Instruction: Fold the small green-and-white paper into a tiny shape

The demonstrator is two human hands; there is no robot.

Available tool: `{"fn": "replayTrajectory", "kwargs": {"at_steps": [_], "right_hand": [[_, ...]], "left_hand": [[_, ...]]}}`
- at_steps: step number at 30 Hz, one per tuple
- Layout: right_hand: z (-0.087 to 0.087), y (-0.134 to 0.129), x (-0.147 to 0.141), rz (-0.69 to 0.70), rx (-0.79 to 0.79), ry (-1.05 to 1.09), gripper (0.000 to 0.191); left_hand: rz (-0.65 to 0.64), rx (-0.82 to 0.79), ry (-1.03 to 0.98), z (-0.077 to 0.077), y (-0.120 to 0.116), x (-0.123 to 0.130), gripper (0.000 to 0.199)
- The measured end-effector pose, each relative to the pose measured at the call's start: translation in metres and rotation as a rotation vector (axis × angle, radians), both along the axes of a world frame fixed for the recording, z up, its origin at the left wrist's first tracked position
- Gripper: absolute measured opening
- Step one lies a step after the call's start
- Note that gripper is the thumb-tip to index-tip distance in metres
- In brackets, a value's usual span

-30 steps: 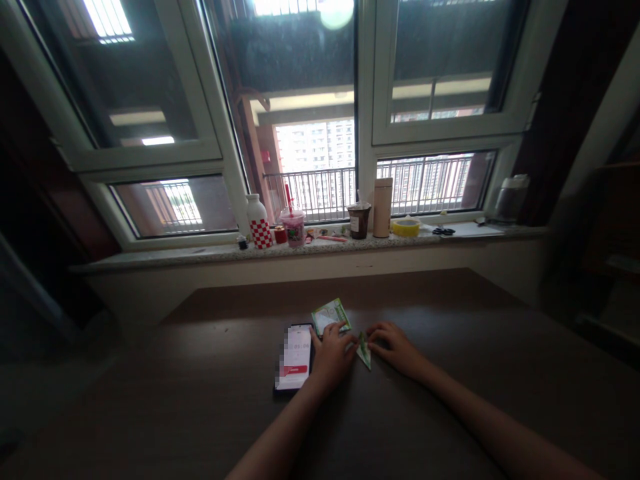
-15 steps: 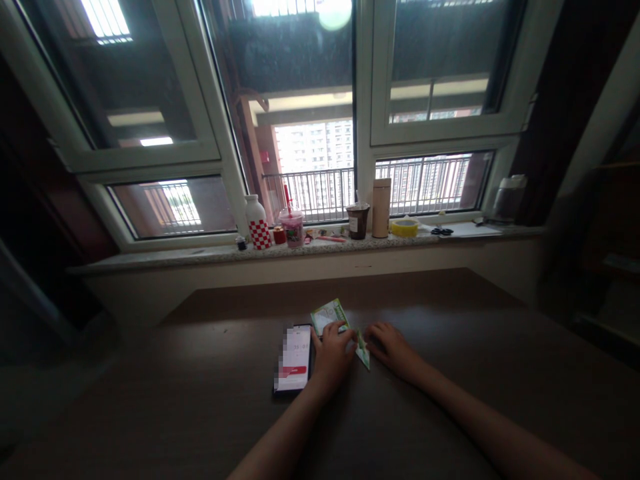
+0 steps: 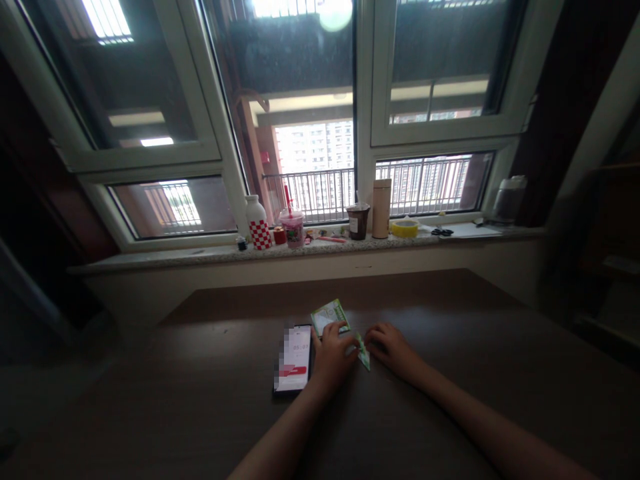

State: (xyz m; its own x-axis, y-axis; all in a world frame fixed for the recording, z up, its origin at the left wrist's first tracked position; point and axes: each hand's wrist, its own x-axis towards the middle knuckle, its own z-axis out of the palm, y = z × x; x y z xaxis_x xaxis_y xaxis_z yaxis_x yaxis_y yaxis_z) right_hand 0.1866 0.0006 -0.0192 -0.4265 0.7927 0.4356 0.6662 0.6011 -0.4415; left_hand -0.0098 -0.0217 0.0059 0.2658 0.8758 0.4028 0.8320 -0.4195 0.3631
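A small green-and-white piece of folded paper [image 3: 365, 360], narrowing to a point toward me, lies on the table between my hands. My left hand [image 3: 334, 353] is closed, with thumb and fingertips gripping its left side. From the right, the curled fingers of my right hand [image 3: 393, 350] pinch at the upper edge of the same paper; their tips are small and partly hidden. Beyond my left hand is a flat green-and-white printed paper [image 3: 327, 317], its lower part covered by the fingers. A phone [image 3: 295, 357] with a lit timer screen lies just left of that hand.
The brown table [image 3: 200, 353] reaches to a stone windowsill [image 3: 215, 255]. On the sill stand a checkered bottle [image 3: 259, 227], a pink drink cup [image 3: 292, 230], a dark cup [image 3: 357, 223], a tan flask [image 3: 381, 210], yellow tape [image 3: 404, 229] and scissors [image 3: 442, 232].
My left fingertips have shifted slightly along the folded paper, and its upper part sits a little differently between the hands. The right hand has hardly moved. The phone's digits differ.
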Motion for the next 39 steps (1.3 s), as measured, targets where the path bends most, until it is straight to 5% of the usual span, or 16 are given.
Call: {"fn": "replayTrajectory", "kwargs": {"at_steps": [23, 30, 39], "right_hand": [[-0.002, 0.0, 0.002, -0.006, 0.016, 0.02, 0.011], [-0.001, -0.004, 0.002, -0.008, 0.144, -0.045, 0.014], [0.015, -0.015, -0.001, -0.034, 0.112, -0.129, 0.012]], "left_hand": [[-0.021, 0.026, 0.106, 0.002, -0.003, -0.001, 0.008], [-0.04, 0.026, 0.18, 0.006, -0.003, -0.001, 0.009], [-0.028, -0.005, 0.191, 0.007, -0.001, -0.002, 0.01]]}}
